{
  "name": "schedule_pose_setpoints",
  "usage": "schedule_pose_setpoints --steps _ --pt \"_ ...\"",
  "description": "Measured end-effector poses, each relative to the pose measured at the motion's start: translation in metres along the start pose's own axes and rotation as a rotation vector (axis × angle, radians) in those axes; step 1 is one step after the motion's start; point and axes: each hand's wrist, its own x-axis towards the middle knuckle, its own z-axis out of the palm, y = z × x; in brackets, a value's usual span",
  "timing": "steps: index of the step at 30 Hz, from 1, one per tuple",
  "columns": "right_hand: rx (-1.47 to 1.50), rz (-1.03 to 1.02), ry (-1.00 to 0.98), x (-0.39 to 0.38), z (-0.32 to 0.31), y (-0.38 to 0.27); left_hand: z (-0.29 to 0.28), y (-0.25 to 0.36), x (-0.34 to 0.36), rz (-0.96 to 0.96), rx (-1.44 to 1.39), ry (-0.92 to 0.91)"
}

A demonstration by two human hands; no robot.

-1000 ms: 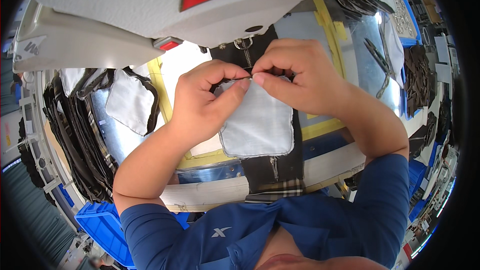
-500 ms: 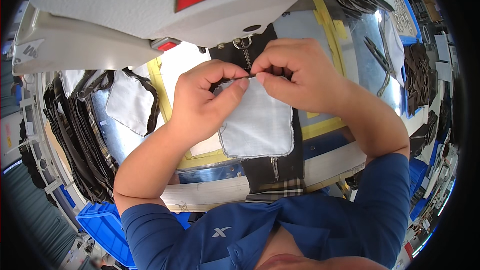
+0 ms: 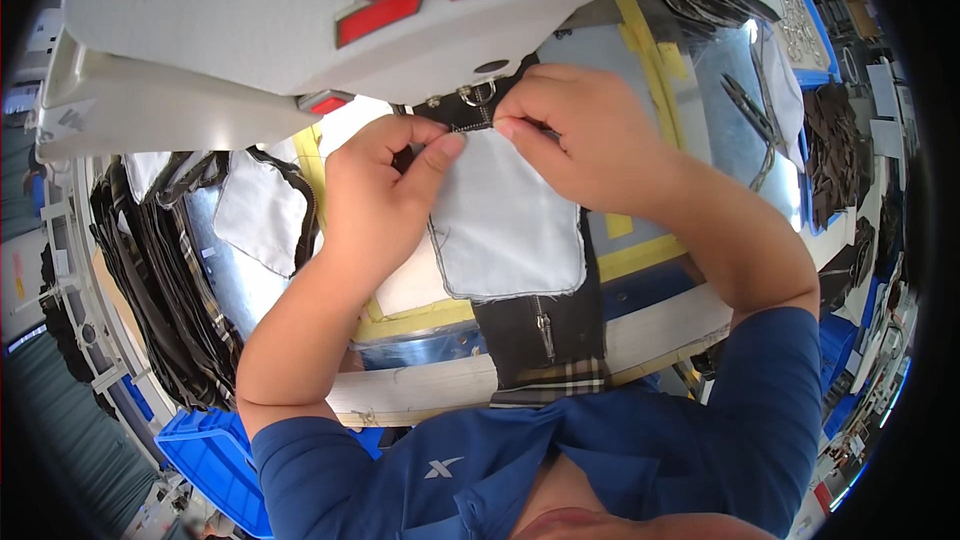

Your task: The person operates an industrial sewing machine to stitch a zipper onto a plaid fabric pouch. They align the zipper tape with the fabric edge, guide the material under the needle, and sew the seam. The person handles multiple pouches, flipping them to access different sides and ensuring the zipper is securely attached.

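Note:
A white pocket-shaped fabric piece (image 3: 505,220) with dark stitched edges lies on a long black fabric strip (image 3: 500,332). My left hand (image 3: 385,175) pinches its far edge at the left corner, thumb on top. With thumb and forefinger, my right hand (image 3: 575,135) grips the same edge further right. A short stretch of dark seam shows between the two hands. Just beyond it, a metal D-ring (image 3: 478,92) sits on the black strip. A zipper pull (image 3: 543,335) shows on the strip near me, where the strip runs into checked cloth (image 3: 550,380) at the table edge.
A white sewing machine head (image 3: 240,30) overhangs the work from the far left. Stacked dark pieces (image 3: 150,280) hang at left beside a blue crate (image 3: 215,460). To the right lie dark-handled pliers (image 3: 750,110); beyond them, a blue tray (image 3: 808,30) holds metal rings.
My hands have moved slightly away from me and further apart along the fabric edge, the left one to the left. The white piece has shifted a little away from me with them.

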Motion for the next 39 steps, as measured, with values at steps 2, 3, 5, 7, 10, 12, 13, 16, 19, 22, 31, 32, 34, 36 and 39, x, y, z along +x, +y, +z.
schedule_pose_setpoints --steps 2,3,5,7,10,12,13,16,19,22,31,32,34,36,39 --pt "-0.048 -0.007 0.022 0.002 0.004 0.000 -0.006 0.009 0.003 -0.167 0.046 -0.042" --pt "-0.048 0.000 0.034 0.004 0.006 0.002 -0.006 0.008 0.006 -0.139 0.072 -0.020" --pt "-0.046 0.019 0.056 0.007 0.010 0.008 -0.004 0.002 0.011 -0.085 0.124 0.019" --pt "-0.100 0.091 -0.055 0.020 0.001 0.012 -0.012 0.007 0.026 -0.160 0.229 -0.102" --pt "-0.153 0.139 -0.109 0.036 -0.003 0.023 -0.010 -0.011 0.045 -0.057 0.311 -0.059" --pt "-0.163 0.125 -0.083 0.043 -0.002 0.029 -0.009 -0.027 0.050 0.079 0.363 0.007" --pt "-0.157 0.106 -0.060 0.044 0.000 0.033 -0.010 -0.031 0.052 0.141 0.401 0.021" --pt "-0.175 0.144 -0.091 0.043 -0.003 0.037 -0.006 -0.032 0.053 0.184 0.416 0.005" --pt "-0.188 0.150 -0.145 0.049 -0.002 0.041 -0.011 -0.034 0.054 0.184 0.403 -0.024" --pt "-0.191 0.185 -0.209 0.057 -0.007 0.038 -0.013 -0.038 0.053 0.142 0.364 -0.053" --pt "-0.159 0.277 -0.217 0.062 -0.006 0.039 -0.012 -0.035 0.063 0.276 0.310 -0.034" --pt "-0.168 0.269 -0.221 0.064 -0.005 0.040 -0.012 -0.038 0.065 0.325 0.312 -0.020" --pt "-0.156 0.270 -0.226 0.066 -0.005 0.041 -0.013 -0.043 0.067 0.422 0.317 0.011" --pt "-0.163 0.269 -0.264 0.069 -0.006 0.038 -0.011 -0.033 0.064 0.331 0.342 -0.001" --pt "-0.196 0.218 -0.277 0.070 -0.008 0.040 -0.010 -0.027 0.062 0.272 0.330 -0.023"
